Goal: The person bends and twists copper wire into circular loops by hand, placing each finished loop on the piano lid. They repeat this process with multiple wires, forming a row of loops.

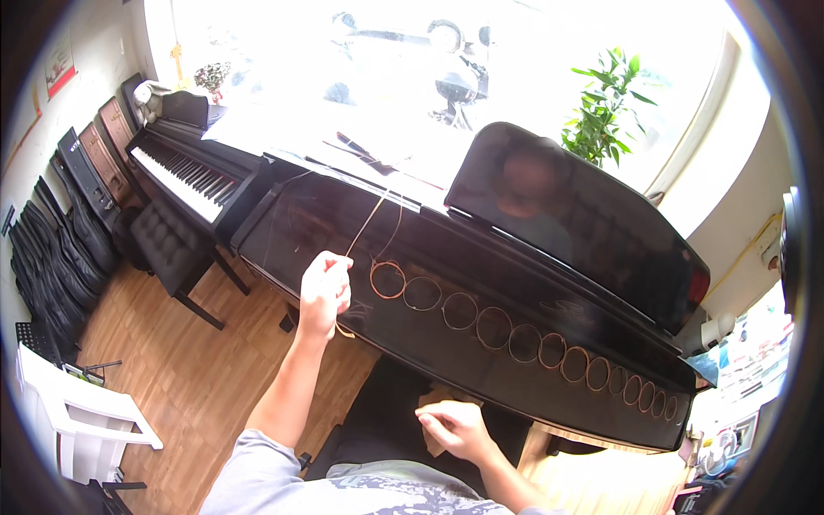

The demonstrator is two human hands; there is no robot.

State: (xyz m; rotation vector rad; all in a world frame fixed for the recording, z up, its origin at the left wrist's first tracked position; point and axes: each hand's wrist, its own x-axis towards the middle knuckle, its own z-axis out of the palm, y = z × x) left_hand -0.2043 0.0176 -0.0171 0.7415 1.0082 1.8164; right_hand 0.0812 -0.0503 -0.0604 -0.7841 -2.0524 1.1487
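Sunlit from a big window at twelve o'clock, the room holds a glossy black upright piano (532, 283) whose closed lid serves as the surface, with a second black piano with white keys (184, 176) at ten o'clock and wooden floor (184, 369) below.

A row of coiled copper-coloured wire rings (515, 339) lies along the lid, its long axis running from about ten o'clock down to four o'clock. The left hand (324, 292) sits just beyond the ten o'clock end of that row, clenched on a long thin copper-coloured wire strand (371, 219) that rises toward one o'clock onto the piano top. The nearest ring lies just beside this hand at three o'clock, so the left hand is clearly the nearer one.

The right hand (453, 427) rests lower, at six o'clock from the row and apart from it, fingers curled on a small tan cloth (433, 399); how firmly it grips I cannot tell.
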